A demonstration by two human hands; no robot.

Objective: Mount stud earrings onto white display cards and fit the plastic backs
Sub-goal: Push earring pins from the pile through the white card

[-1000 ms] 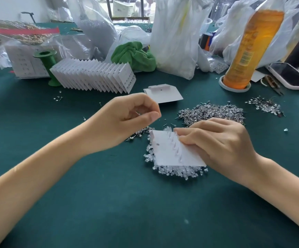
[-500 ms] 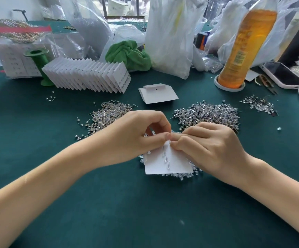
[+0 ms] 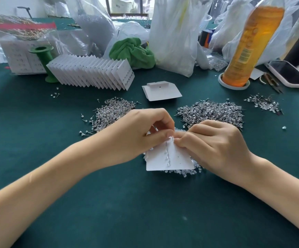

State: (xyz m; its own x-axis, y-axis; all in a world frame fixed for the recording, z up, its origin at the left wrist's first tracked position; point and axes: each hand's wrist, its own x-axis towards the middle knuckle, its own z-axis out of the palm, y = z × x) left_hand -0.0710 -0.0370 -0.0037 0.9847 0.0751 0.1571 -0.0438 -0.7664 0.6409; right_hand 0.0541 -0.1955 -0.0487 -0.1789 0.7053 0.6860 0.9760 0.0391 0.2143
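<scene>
Both hands meet at the middle of the frame over a white display card (image 3: pixel 170 161) lying on a heap of clear plastic backs (image 3: pixel 186 171) on the green counter (image 3: pixel 109 212). The left hand (image 3: pixel 138 135) has its fingers curled, thumb and forefinger pinching something tiny at the card's top edge; it's too small to tell what. The right hand (image 3: pixel 214 145) is curled too, fingertips pinching at the same spot. A short row of studs already sits in the card. Loose stud piles (image 3: pixel 214 112) lie just above the hands, and a fanned stack of finished cards (image 3: pixel 91 74) sits upper left.
</scene>
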